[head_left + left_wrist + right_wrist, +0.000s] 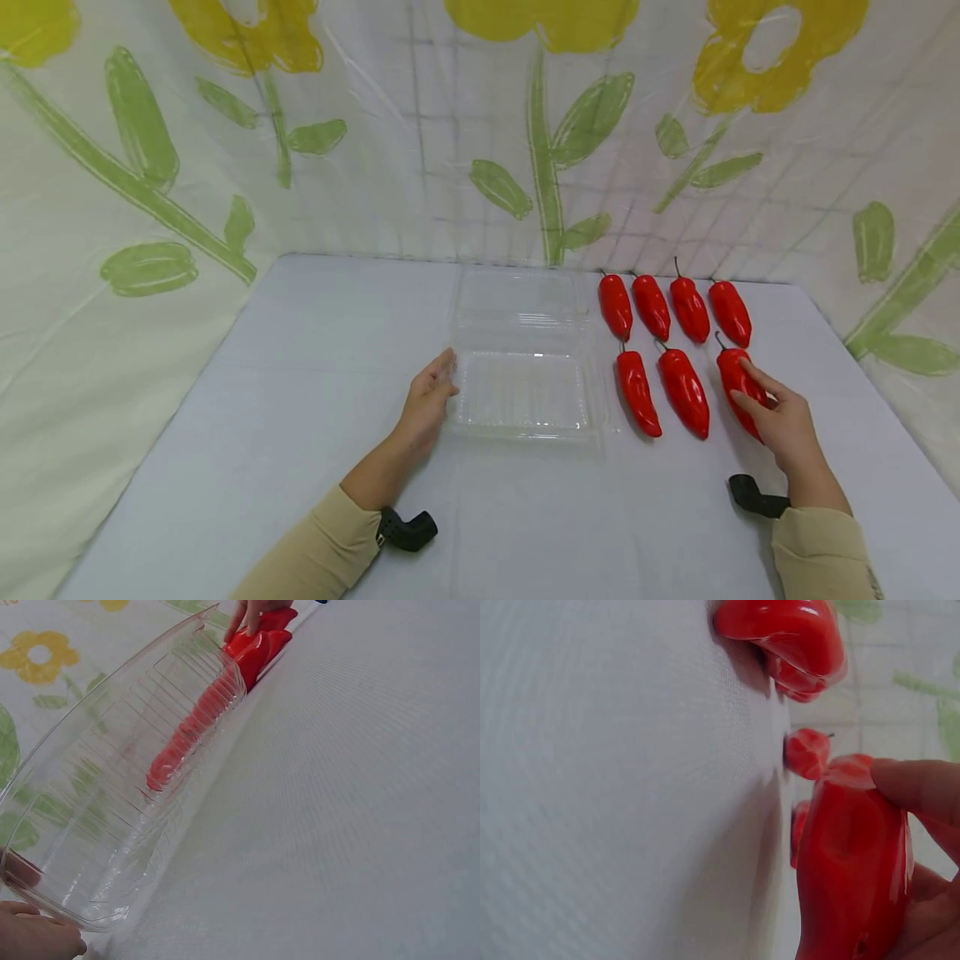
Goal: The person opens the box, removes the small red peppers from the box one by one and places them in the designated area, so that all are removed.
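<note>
A clear plastic clamshell box [517, 392] lies opened out on the table, its lid [517, 296] toward the back. My left hand [429, 400] pinches the box's left rim between thumb and fingers; in the left wrist view the thumb [41, 934] shows at the rim. On the right, my right hand [783, 417] grips a red pepper [738, 379] with a thin dark stem. Close up in the right wrist view, that pepper [851, 862] sits between thumb and fingers. Next to it lie two more red peppers, the nearer one [684, 393] and a slimmer one [637, 393].
Behind them, several red peppers [690, 310] form a back row with stems pointing away. A white cloth [300, 350] covers the table. Behind the table hangs a pale curtain [375, 167] with yellow flowers and green leaves. Black devices [408, 531] are strapped to both wrists.
</note>
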A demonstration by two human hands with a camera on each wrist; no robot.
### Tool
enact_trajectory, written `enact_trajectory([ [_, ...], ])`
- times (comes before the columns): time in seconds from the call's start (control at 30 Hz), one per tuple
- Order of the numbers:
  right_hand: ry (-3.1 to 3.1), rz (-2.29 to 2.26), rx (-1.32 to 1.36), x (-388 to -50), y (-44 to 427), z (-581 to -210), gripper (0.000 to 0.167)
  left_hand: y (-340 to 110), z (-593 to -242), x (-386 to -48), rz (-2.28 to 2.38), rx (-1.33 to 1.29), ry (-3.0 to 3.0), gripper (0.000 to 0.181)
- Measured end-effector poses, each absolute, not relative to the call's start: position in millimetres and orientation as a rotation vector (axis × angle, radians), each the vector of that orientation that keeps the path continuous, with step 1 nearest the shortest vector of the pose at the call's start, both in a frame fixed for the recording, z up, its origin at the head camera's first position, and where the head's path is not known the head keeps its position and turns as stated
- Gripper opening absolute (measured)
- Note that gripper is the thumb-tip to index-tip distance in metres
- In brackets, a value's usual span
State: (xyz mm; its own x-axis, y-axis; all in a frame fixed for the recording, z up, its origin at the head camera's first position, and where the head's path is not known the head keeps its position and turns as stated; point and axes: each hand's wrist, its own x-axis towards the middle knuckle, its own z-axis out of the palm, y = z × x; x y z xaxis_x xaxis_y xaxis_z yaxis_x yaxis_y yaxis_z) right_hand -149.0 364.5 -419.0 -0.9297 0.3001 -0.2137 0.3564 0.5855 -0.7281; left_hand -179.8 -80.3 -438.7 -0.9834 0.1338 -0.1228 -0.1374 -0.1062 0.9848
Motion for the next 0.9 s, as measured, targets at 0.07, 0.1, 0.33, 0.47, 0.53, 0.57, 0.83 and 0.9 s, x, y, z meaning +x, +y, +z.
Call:
enact_trajectory([
  [0.07, 2.738, -1.259, 0.547, -147.6, 365.3, -419.0, 0.068, -79.9, -439.2, -179.4, 2.212, -0.001, 1.969, 0.058],
  [0.1, 2.741, -1.248, 0.536, -147.2, 365.5, -419.1, 0.068, -79.7, -439.1, -179.2, 2.212, -0.003, 1.97, 0.058],
  [0.33, 2.736, -1.21, 0.502, -147.0, 365.8, -420.8, 0.068, -80.0, -438.2, -178.1, 2.227, 0.016, 1.946, 0.06],
  [0.47, 2.732, -1.212, 0.487, -147.1, 365.5, -421.7, 0.068, -80.6, -437.9, -178.0, 2.225, 0.022, 1.939, 0.06],
  [0.53, 2.725, -1.217, 0.473, -147.1, 365.1, -422.2, 0.069, -80.6, -438.1, -178.1, 2.222, 0.019, 1.943, 0.06],
  [0.57, 2.721, -1.22, 0.465, -147.2, 364.9, -422.5, 0.069, -80.5, -438.3, -178.1, 2.22, 0.015, 1.947, 0.059],
  [0.83, 2.686, -1.195, 0.422, -147.3, 366.3, -426.3, 0.073, -80.0, -439.2, -179.0, 2.215, 0.029, 1.962, 0.057],
  [0.9, 2.689, -1.178, 0.421, -147.1, 366.6, -426.7, 0.074, -80.2, -439.7, -179.1, 2.212, 0.036, 1.959, 0.057],
])
